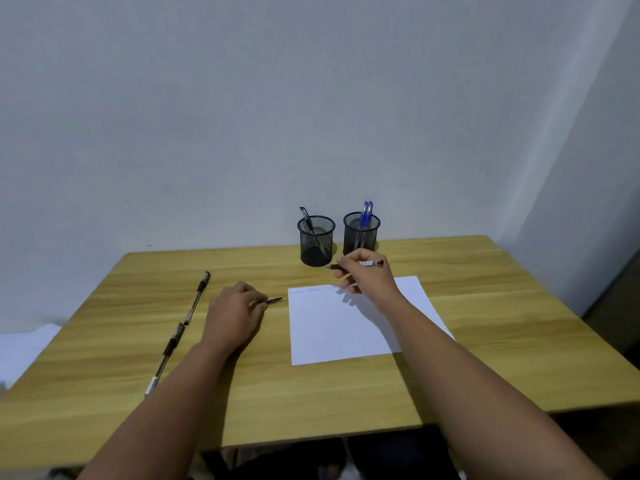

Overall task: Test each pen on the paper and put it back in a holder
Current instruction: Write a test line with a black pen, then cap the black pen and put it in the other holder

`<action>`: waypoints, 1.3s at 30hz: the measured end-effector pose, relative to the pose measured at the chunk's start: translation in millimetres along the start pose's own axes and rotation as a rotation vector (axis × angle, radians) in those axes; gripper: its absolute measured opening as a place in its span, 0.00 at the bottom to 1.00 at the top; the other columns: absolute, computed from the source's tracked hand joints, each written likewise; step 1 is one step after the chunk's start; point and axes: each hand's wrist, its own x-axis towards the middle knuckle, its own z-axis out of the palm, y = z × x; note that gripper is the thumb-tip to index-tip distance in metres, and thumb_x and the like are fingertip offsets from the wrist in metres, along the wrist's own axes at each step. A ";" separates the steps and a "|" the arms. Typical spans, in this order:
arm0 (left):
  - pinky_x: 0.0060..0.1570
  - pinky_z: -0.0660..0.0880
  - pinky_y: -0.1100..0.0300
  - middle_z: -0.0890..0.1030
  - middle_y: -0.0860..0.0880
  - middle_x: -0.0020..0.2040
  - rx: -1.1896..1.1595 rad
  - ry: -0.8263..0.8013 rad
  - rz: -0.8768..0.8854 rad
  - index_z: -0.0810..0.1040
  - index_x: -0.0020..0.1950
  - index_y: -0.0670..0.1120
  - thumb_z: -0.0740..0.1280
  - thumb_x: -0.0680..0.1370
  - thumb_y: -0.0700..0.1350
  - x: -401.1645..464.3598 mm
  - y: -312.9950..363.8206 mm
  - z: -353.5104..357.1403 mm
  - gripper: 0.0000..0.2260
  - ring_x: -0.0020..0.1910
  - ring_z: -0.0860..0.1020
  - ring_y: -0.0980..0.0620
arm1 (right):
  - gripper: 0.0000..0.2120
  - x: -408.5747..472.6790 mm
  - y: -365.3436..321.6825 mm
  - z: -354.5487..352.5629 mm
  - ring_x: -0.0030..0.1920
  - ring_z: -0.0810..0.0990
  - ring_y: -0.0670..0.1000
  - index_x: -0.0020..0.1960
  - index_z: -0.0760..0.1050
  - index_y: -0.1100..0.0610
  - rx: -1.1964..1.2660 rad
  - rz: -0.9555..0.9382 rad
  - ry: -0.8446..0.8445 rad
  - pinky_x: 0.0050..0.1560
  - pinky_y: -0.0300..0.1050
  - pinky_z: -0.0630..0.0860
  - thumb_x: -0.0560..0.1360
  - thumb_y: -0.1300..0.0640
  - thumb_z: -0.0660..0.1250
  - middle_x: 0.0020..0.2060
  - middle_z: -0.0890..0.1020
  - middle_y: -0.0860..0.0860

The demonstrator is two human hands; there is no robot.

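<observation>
At the centre of the frame, the right hand (pixel 363 275) holds a pen (pixel 360 264) in its grip, lying level above the top edge of the paper (pixel 346 327); the pen has a clear barrel with a dark tip and end. The white sheet bears faint scribbles along its top. Left of the paper, the left hand (pixel 235 313) pinches a small dark pen cap (pixel 273 300) just above the desk (pixel 242 393). Behind stand two black mesh holders: the left holder (pixel 316 242) with one black pen, the right holder (pixel 361 233) with blue pens. Two black pens (pixel 180 332) lie end to end at the left.
</observation>
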 end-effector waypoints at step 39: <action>0.47 0.74 0.60 0.84 0.49 0.42 -0.885 -0.131 -0.152 0.84 0.56 0.43 0.66 0.83 0.42 6.1 82.6 -60.8 0.08 0.39 0.80 0.63 | 0.07 -38.3 -27.6 6.1 0.30 0.78 0.45 0.47 0.84 0.57 0.118 0.053 -0.134 0.32 0.38 0.74 0.74 0.57 0.81 0.39 0.88 0.54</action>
